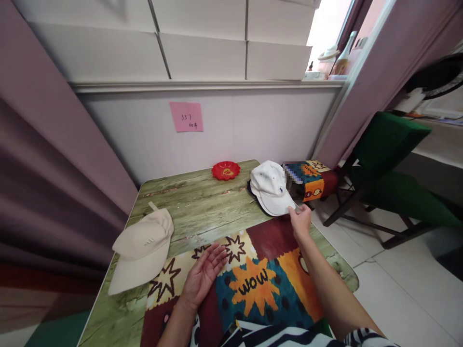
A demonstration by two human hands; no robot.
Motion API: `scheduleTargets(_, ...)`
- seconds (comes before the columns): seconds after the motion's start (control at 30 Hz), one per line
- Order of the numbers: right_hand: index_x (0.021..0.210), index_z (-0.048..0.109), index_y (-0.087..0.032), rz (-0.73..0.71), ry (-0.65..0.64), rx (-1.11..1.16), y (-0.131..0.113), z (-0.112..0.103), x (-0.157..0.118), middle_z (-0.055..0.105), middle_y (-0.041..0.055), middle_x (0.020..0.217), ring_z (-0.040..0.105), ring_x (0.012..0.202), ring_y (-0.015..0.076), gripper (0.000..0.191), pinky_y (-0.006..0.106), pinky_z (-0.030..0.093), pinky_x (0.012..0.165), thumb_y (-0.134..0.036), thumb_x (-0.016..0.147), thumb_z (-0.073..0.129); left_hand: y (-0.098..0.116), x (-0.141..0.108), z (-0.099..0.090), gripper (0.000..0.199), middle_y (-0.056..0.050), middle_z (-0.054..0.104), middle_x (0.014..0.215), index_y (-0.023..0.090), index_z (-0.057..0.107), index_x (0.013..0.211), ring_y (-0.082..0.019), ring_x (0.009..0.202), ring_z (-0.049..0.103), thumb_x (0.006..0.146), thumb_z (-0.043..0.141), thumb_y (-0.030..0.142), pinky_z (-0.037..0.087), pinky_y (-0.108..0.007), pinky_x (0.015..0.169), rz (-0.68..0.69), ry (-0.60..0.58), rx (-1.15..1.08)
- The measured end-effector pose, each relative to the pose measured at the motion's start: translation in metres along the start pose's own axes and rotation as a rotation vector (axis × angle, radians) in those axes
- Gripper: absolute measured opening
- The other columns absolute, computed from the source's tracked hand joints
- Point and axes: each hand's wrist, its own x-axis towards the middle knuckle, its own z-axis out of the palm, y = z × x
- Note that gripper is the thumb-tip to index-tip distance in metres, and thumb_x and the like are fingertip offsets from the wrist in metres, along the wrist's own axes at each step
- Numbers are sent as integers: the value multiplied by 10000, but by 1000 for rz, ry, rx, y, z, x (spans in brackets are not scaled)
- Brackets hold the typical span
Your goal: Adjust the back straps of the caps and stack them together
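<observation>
A white cap rests on top of a dark cap at the table's back right. My right hand pinches the brim of the white cap between thumb and fingers. Over the colourful mat, my left hand is palm up with its fingers spread slightly, holding nothing. A beige cap lies at the table's left side, its brim toward the front.
A red scalloped dish sits near the back edge of the green wood-patterned table. Behind it, a pink note is on the wall. A green chair and a patterned stool stand at the right.
</observation>
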Motion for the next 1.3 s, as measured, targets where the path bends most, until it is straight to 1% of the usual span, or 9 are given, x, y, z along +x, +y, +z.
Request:
scheduleTargets(0.2, 1514, 256, -133, -634, 30, -502, -52, 35, 11, 353, 235, 1517, 318, 1417, 360, 953, 534, 267, 1145, -575, 768, 650, 1, 1, 0, 312, -147, 694, 1236, 150, 676, 1198, -237, 1132, 665, 986, 456, 212, 434, -420, 1082, -9, -33, -13)
scheduleTargets(0.43, 1557, 170, -266, -603, -177, -741, -55, 98, 31, 139, 197, 1617, 184, 1441, 436, 1085, 699, 193, 1080, -622, 688, 712, -1, -3, -1, 305, -143, 697, 1226, 151, 674, 1190, -233, 1116, 671, 987, 454, 213, 434, -421, 1079, 9, -21, -6)
scheduleTargets(0.67, 1570, 106, -203, -620, -148, -784, -30, 98, 30, 195, 226, 1599, 243, 1434, 398, 1130, 653, 238, 1096, -626, 701, 692, -2, -2, -3, 303, -146, 689, 1240, 157, 674, 1196, -236, 1127, 661, 988, 467, 230, 431, -425, 1070, 1, -35, -4)
scheduleTargets(0.8, 1560, 120, -114, -821, -75, -686, -38, 94, -4, 159, 249, 1605, 109, 1484, 401, 990, 704, 105, 1116, -566, 814, 590, -3, -4, 1, 303, -165, 692, 1222, 141, 668, 1196, -251, 1108, 669, 983, 479, 244, 420, -444, 1068, 11, -54, 9)
scheduleTargets(0.87, 1541, 222, -134, -895, -210, -519, -40, 99, -38, 194, 213, 1608, 123, 1495, 366, 887, 655, 115, 1152, -502, 829, 604, -5, -5, 3, 304, -171, 695, 1211, 131, 665, 1195, -256, 1098, 672, 981, 484, 246, 415, -447, 1066, 20, -42, 19)
scheduleTargets(0.93, 1453, 427, -213, -841, -531, -303, -35, 110, -79, 346, 141, 1565, 268, 1462, 305, 697, 553, 203, 1180, -437, 826, 632, -7, -5, 6, 302, -171, 696, 1206, 129, 669, 1182, -257, 1095, 673, 981, 484, 259, 420, -440, 1054, 28, -20, 29)
scheduleTargets(1.03, 1099, 696, -244, -394, -867, 45, -12, 129, -132, 639, 89, 1282, 569, 1209, 243, 383, 422, 418, 1076, -376, 741, 726, -8, -10, 10, 294, -172, 699, 1196, 132, 678, 1153, -264, 1088, 674, 976, 497, 281, 444, -432, 1018, 40, 6, 54)
scheduleTargets(1.13, 906, 722, -193, -118, -927, 121, 17, 143, -159, 729, 46, 868, 683, 781, 188, 263, 340, 552, 808, -414, 768, 687, 7, -23, 11, 273, -186, 699, 1186, 122, 683, 1144, -259, 1008, 699, 936, 573, 260, 495, -393, 923, 87, 62, 169)
scheduleTargets(1.3, 954, 700, -165, -65, -915, 148, 41, 147, -157, 732, 23, 848, 686, 720, 137, 326, 251, 540, 705, -450, 804, 651, 96, -47, -11, 319, -147, 744, 991, 113, 711, 1045, -187, 726, 680, 762, 762, 250, 513, -320, 743, 457, 379, 516)
